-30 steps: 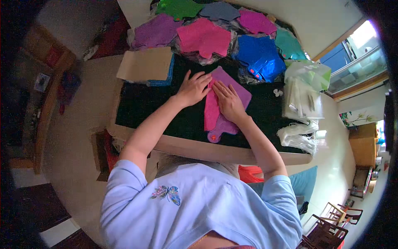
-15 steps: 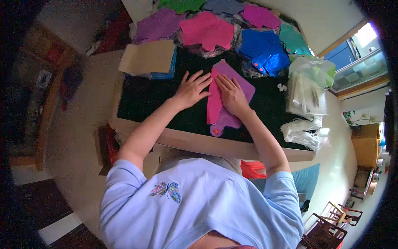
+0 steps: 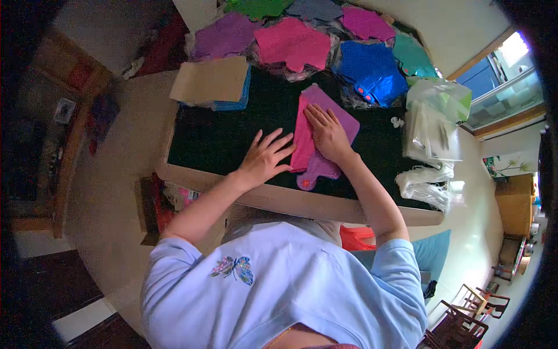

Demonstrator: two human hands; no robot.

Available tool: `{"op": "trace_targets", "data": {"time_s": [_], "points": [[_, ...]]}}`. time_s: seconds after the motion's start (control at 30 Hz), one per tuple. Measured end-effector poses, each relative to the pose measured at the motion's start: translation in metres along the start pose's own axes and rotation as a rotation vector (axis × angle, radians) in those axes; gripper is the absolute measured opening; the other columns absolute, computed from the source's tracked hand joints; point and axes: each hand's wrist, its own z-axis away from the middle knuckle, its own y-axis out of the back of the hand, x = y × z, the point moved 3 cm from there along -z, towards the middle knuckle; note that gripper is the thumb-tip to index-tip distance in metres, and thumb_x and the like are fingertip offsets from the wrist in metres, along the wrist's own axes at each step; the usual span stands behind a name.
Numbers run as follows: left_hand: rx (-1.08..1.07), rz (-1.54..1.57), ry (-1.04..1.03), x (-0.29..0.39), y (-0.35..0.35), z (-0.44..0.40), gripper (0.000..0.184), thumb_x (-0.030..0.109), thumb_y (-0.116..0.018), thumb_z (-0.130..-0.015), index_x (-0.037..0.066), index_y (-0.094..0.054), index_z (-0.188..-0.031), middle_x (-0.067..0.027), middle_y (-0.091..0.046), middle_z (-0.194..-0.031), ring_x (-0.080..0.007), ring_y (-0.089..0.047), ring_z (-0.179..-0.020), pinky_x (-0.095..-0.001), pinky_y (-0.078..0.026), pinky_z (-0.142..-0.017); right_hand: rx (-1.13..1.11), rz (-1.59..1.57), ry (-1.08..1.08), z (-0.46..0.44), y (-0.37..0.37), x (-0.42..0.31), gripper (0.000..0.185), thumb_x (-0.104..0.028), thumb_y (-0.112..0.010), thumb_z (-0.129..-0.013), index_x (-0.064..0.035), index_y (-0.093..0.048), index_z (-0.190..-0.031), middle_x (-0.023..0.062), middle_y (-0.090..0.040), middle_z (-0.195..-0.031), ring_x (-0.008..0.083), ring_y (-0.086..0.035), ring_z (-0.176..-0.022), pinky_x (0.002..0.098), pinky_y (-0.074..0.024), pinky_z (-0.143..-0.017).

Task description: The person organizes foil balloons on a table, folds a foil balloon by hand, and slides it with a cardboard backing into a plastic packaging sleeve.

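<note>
A purple cloth piece [image 3: 343,127] lies on the dark green table cover, with a pink folded flap [image 3: 301,143] along its left side. A red round button [image 3: 306,183] shows on the purple tab at its lower end. My right hand [image 3: 329,133] rests flat on the piece, fingers stretched upward across the flap's right part. My left hand [image 3: 266,159] is spread on the cover, fingertips near the lower left edge of the pink flap. Nothing is gripped in either hand.
Behind lie stacks of shaped cloth pieces, among them pink [image 3: 293,45], purple [image 3: 225,36] and blue [image 3: 372,68]. Brown card on a blue stack [image 3: 210,81] sits back left. Clear plastic bags [image 3: 429,135] and white string [image 3: 423,186] are at the right.
My left hand has moved down along the pink flap's left edge, toward the table's front. My right hand has stayed on the cloth. The view has shifted slightly.
</note>
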Motion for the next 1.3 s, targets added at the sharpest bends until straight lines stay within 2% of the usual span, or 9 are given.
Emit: {"op": "trace_targets", "data": {"time_s": [0.27, 0.4, 0.53, 0.67, 0.9, 1.13, 1.3], "points": [[0.044, 0.008, 0.038, -0.022, -0.002, -0.031, 0.043, 0.036, -0.064, -0.076, 0.018, -0.058, -0.115, -0.0064, -0.037, -0.137, -0.0282, -0.028, -0.129, -0.0571, -0.021, -0.102, 0.001, -0.002, -0.006, 0.000, 0.000, 0.001, 0.051, -0.006, -0.046, -0.077, -0.0032, -0.043, -0.128, 0.0146, -0.041, -0.134, 0.0292, -0.034, -0.127, 0.0447, -0.0268, -0.105], [0.099, -0.014, 0.085, -0.061, -0.020, -0.071, 0.043, 0.040, -0.057, -0.082, 0.023, -0.054, -0.121, -0.0080, -0.037, -0.137, -0.0296, -0.028, -0.129, -0.0593, -0.020, -0.102, 0.002, -0.006, 0.003, 0.001, -0.002, 0.002, 0.051, -0.005, -0.045, -0.077, -0.0031, -0.043, -0.128, 0.0151, -0.041, -0.133, 0.0296, -0.035, -0.127, 0.0449, -0.0267, -0.105], [0.071, -0.028, 0.174, -0.083, -0.023, -0.105, 0.045, 0.044, -0.053, -0.083, 0.024, -0.053, -0.123, -0.0081, -0.039, -0.136, -0.0295, -0.028, -0.129, -0.0603, -0.018, -0.102, -0.003, -0.003, 0.002, -0.001, 0.001, -0.001, 0.051, -0.005, -0.045, -0.077, -0.0029, -0.043, -0.128, 0.0153, -0.041, -0.133, 0.0296, -0.035, -0.127, 0.0450, -0.0266, -0.105], [0.061, 0.016, 0.181, -0.090, -0.027, -0.110, 0.045, 0.044, -0.054, -0.083, 0.024, -0.052, -0.123, -0.0081, -0.039, -0.136, -0.0295, -0.028, -0.129, -0.0602, -0.017, -0.102, -0.014, -0.010, 0.002, -0.002, 0.006, -0.004, 0.051, -0.006, -0.045, -0.077, -0.0026, -0.043, -0.128, 0.0153, -0.041, -0.134, 0.0294, -0.035, -0.127, 0.0449, -0.0265, -0.105], [0.025, -0.006, 0.103, -0.050, -0.015, -0.055, 0.052, 0.044, -0.059, -0.079, 0.021, -0.051, -0.124, -0.0076, -0.035, -0.139, -0.0291, -0.025, -0.130, -0.0577, -0.016, -0.104, 0.024, -0.006, 0.010, -0.001, -0.001, 0.002, 0.051, -0.006, -0.047, -0.077, -0.0031, -0.043, -0.128, 0.0147, -0.042, -0.133, 0.0294, -0.037, -0.126, 0.0446, -0.0272, -0.104], [0.022, 0.048, 0.031, 0.004, 0.000, 0.005, 0.048, 0.043, -0.064, -0.074, 0.018, -0.059, -0.115, -0.0089, -0.038, -0.136, -0.0300, -0.027, -0.130, -0.0585, -0.020, -0.102, 0.023, -0.019, -0.002, -0.001, 0.001, -0.001, 0.051, -0.007, -0.048, -0.077, -0.0030, -0.043, -0.128, 0.0146, -0.042, -0.133, 0.0294, -0.037, -0.125, 0.0447, -0.0274, -0.104], [-0.003, 0.103, 0.004, 0.008, 0.021, -0.001, 0.042, 0.041, -0.065, -0.073, 0.015, -0.063, -0.106, -0.0094, -0.042, -0.132, -0.0281, -0.030, -0.129, -0.0583, -0.021, -0.102, 0.026, 0.001, 0.009, 0.000, 0.001, 0.001, 0.049, -0.007, -0.047, -0.079, -0.0026, -0.044, -0.127, 0.0144, -0.042, -0.133, 0.0293, -0.037, -0.125, 0.0451, -0.0272, -0.104]]}}
